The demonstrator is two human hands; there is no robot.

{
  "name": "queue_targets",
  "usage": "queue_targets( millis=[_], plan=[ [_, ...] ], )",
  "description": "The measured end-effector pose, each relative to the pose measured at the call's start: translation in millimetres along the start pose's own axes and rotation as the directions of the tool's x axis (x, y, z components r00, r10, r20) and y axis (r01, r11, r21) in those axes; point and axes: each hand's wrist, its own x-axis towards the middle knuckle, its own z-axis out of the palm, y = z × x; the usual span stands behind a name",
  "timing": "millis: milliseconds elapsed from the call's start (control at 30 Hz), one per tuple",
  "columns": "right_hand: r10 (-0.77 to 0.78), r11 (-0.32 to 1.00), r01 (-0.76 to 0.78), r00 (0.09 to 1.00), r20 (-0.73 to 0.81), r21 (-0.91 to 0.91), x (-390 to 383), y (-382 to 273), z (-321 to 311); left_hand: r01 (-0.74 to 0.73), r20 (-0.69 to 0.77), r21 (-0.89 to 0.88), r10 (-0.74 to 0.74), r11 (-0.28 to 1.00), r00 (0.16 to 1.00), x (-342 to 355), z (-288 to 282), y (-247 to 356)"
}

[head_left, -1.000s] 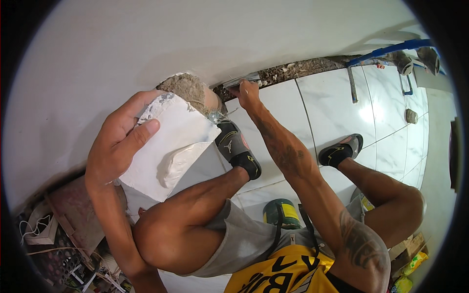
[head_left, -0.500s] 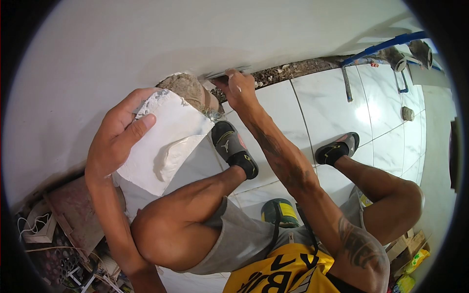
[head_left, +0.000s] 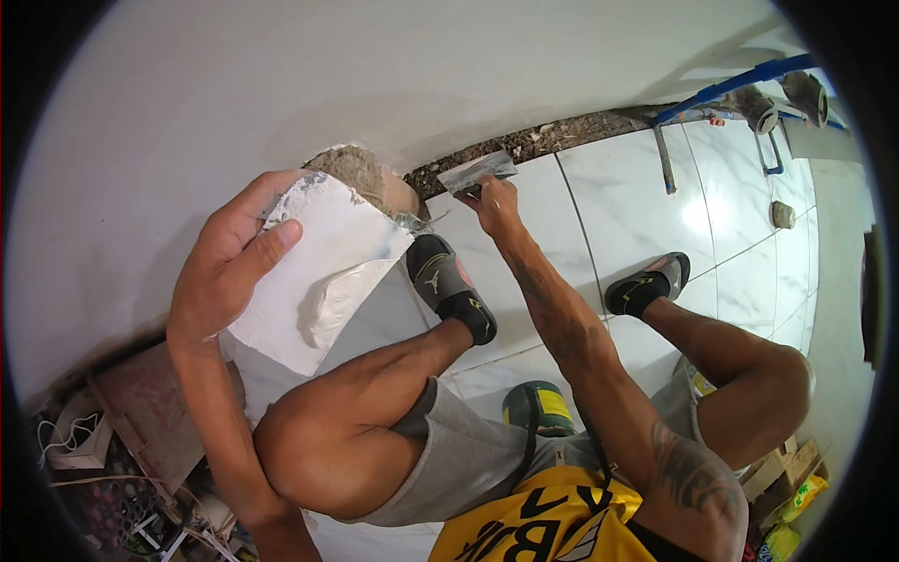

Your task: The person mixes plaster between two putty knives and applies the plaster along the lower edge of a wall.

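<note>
White plaster, one lump (head_left: pixel 330 309), sits on one board (head_left: pixel 309 272) gripped by left hand (head_left: pixel 229 272); right hand (head_left: pixel 494 204) grips one trowel (head_left: pixel 476 174).

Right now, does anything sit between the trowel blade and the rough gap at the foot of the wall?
Nothing visible does. The trowel in the right hand already lies at the gap, its blade against the tile edge.

A white tile piece (head_left: pixel 318 272) carrying a lump of white putty (head_left: pixel 330 307) sits tilted at centre left, while a grey metal spatula (head_left: pixel 476 173) lies flat against the rough wall-base gap, upper centre
</note>
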Motion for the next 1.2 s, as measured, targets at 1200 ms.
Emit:
queue_targets(
  millis=[1200],
  plan=[
    [-0.054,0.997,0.054,0.999,0.003,-0.062,-23,-53,26,-0.013,0.049,-0.046,0.015,0.999,0.999,10,8,8]
  ],
)
